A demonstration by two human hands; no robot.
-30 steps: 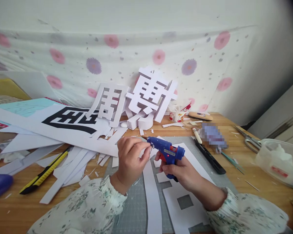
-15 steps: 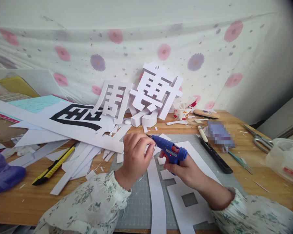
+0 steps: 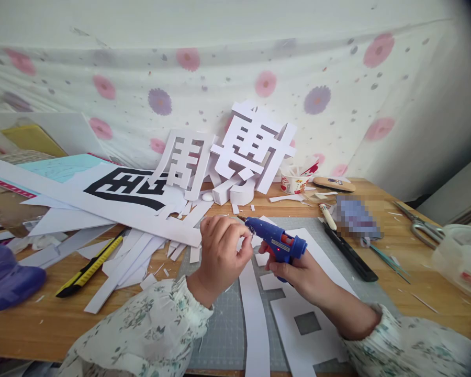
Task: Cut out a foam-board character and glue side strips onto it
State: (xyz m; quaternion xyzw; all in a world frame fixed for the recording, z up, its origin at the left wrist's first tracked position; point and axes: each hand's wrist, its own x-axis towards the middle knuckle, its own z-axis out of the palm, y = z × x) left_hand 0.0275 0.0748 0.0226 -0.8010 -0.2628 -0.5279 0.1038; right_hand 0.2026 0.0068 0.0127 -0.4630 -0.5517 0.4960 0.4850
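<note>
My right hand [image 3: 298, 272] is wrapped round the handle of a blue hot glue gun [image 3: 275, 238], with a small red light lit on its side. The nozzle points left, just past my left hand [image 3: 223, 248]. Thumb and fingers of that left hand are curled together in a pinch by the gun's front end; what they hold, if anything, is hidden. Below the hands lie a long white foam board strip [image 3: 256, 319] and a white board with square cutouts [image 3: 286, 324], both on a grey cutting mat [image 3: 220, 335].
White three-dimensional characters [image 3: 255, 146] lean at the back. A yellow utility knife [image 3: 92, 264] and white offcuts [image 3: 121, 262] lie left. Rightward are a black knife [image 3: 353, 251], scissors [image 3: 422, 228], a paper cup [image 3: 294, 183] and a clear plastic tub [image 3: 461, 256].
The glue gun and my right hand have shifted very slightly right, away from my left hand. The whole view has drifted a little; both grips look the same.
</note>
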